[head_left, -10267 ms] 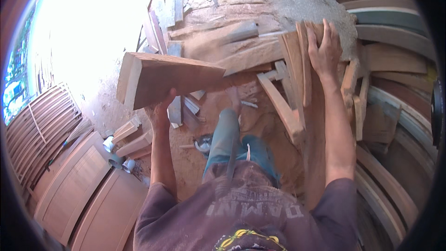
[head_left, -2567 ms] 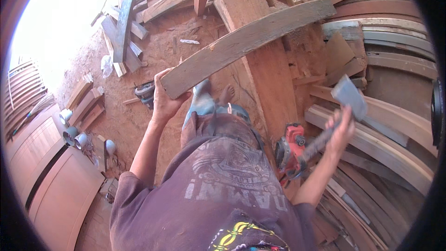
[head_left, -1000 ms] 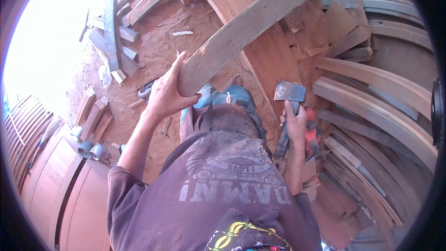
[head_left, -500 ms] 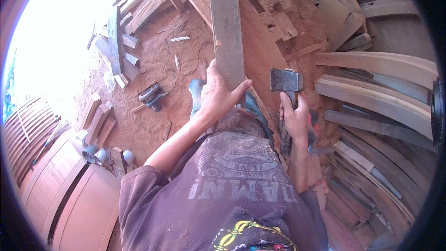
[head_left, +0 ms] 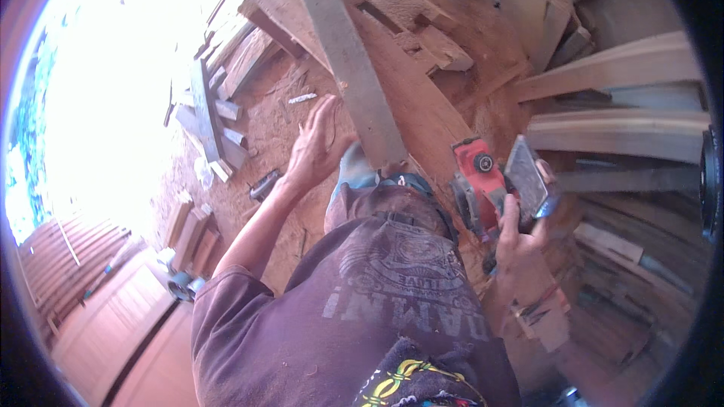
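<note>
A long grey-brown wooden plank [head_left: 347, 60] runs away from between my legs, lying across a wider board [head_left: 407, 75]. Just left of the plank, my left hand [head_left: 313, 147] is raised with fingers stretched and holds nothing. My right hand [head_left: 520, 237], out to the right, grips a hatchet close to its flat metal head [head_left: 526, 177]. Most of the hatchet's handle is blurred or hidden by the hand. Beside that head, on its left, a red and black power tool [head_left: 477, 181] rests by my right knee.
Curved timber pieces [head_left: 618, 136] are stacked along the right. Offcuts [head_left: 434, 45] lie ahead on the sawdust-covered ground. A dark power tool [head_left: 264, 185] sits left of my left forearm, near a small wood pile [head_left: 207, 117]. Flat panels [head_left: 113, 316] are at lower left.
My left hand has let go of the plank and moved left. The right hand has carried the hatchet right and downward, uncovering the red power tool. The view has shifted and tilted.
</note>
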Demonstrator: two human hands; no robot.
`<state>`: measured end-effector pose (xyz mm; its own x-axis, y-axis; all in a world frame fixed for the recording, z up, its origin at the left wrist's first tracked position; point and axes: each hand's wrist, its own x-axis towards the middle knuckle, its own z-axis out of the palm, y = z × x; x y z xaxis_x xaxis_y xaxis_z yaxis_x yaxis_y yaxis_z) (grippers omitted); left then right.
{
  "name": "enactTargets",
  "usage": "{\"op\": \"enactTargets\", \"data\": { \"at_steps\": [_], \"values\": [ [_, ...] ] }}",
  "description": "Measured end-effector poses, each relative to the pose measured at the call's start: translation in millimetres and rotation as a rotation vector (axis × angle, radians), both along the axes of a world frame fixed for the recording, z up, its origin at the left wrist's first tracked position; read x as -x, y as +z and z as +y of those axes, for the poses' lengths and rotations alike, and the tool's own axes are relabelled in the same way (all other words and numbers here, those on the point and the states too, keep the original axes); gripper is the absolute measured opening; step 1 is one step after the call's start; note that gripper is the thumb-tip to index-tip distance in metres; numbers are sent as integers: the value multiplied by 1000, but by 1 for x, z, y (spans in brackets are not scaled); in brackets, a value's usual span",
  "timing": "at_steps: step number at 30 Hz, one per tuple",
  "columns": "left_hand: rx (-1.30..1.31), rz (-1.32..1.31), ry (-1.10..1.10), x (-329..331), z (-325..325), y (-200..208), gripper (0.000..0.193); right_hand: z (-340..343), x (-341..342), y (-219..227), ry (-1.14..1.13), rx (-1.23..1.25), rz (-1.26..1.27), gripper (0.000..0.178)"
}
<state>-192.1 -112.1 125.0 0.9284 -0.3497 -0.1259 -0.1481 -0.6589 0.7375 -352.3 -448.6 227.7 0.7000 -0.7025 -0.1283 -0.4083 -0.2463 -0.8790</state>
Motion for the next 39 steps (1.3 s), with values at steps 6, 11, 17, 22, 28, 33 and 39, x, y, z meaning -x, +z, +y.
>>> {"op": "enactTargets", "data": {
  "at_steps": [6,11,17,22,28,33,39],
  "values": [
    [-428,-141,-589,-73,-21,64,112,1,23,20,-346,-284,201,24],
    [-435,-402,-912,-112,-37,25,110,20,48,11,-492,-50,94,30],
    [-362,-434,-897,-117,-80,28,99,22,108,-32,-797,93,-11,33],
    [-378,-542,-841,-118,-89,16,104,-21,203,-91,-1021,138,46,35],
    [-392,-499,-799,-111,-93,23,107,-117,349,-125,-1179,511,478,44],
    [-464,-453,-741,-103,-98,30,106,-181,393,-130,-1142,625,646,63],
    [-525,-445,-747,-108,-96,25,102,-209,411,-169,-1067,577,850,57]
  ]
}}
